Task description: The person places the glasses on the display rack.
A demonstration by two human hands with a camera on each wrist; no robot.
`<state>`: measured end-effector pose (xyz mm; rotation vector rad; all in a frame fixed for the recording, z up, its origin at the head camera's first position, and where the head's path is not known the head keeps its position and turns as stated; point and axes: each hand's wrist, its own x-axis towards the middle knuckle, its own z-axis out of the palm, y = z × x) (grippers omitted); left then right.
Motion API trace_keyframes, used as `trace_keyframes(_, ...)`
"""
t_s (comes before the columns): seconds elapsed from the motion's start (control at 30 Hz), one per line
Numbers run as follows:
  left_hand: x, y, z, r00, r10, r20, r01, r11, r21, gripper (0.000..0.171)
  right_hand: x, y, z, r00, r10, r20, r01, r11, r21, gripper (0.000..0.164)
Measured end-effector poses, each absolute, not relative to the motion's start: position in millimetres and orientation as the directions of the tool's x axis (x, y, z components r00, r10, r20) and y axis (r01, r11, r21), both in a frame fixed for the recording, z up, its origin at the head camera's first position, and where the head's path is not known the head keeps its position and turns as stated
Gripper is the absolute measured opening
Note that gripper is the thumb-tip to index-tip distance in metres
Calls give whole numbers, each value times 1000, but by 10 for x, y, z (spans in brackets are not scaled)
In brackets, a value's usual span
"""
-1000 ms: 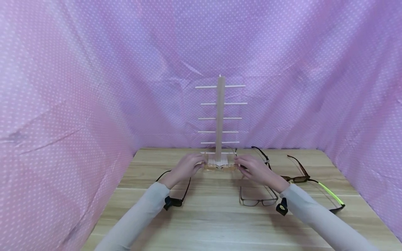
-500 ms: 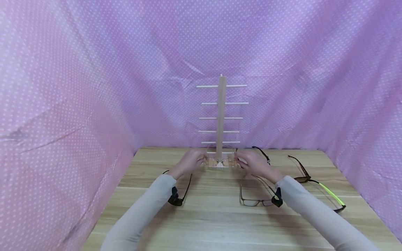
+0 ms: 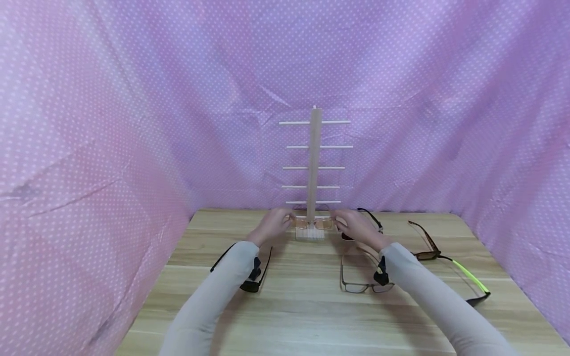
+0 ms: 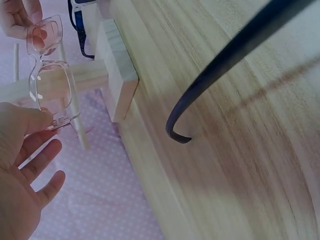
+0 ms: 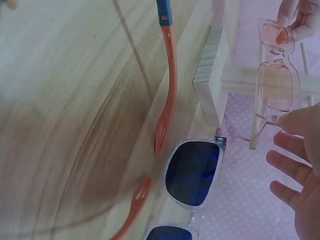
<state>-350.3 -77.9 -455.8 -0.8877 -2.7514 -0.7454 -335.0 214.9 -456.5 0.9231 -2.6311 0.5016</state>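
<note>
Between both hands, in front of the stand's lowest rod, is a pair of clear-framed eyeglasses with pinkish lenses [image 3: 323, 224]. My left hand [image 3: 274, 225] pinches the left end of the frame between thumb and forefinger, its other fingers spread. At the opposite end, my right hand [image 3: 356, 226] pinches the frame in the same way. The wooden stand [image 3: 314, 163] has a post with several white rods one above another and a block base [image 4: 117, 70]. In both wrist views the lens fronts stand before the post; whether the temples touch the rod cannot be told.
Dark glasses [image 3: 251, 286] lie under my left wrist. Below my right forearm are grey-framed glasses [image 3: 356, 288] with orange temple tips [image 5: 170, 75]. Dark-lensed sunglasses [image 5: 194, 172] lie beside the base. Farther right are tortoiseshell glasses [image 3: 427, 254] and a pair with a green temple [image 3: 467, 274].
Both hands have carried the clear-framed eyeglasses a little upward and closer to the stand, up to the lowest rod. The grip at both ends is kept.
</note>
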Motion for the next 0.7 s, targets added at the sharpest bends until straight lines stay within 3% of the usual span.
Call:
trace_keyframes(0.23,-3547,-763,-4603,-814,482,324,579,710,400,16,-3401,2133,-4595,-836,-442,326,-539,772,-335,15)
trace_keyframes(0.7,-3613,-727,-4648,-852,393,345,519,721,460,13,-3506,2134,-4662,-920,-333,205,-390,739,-549,24)
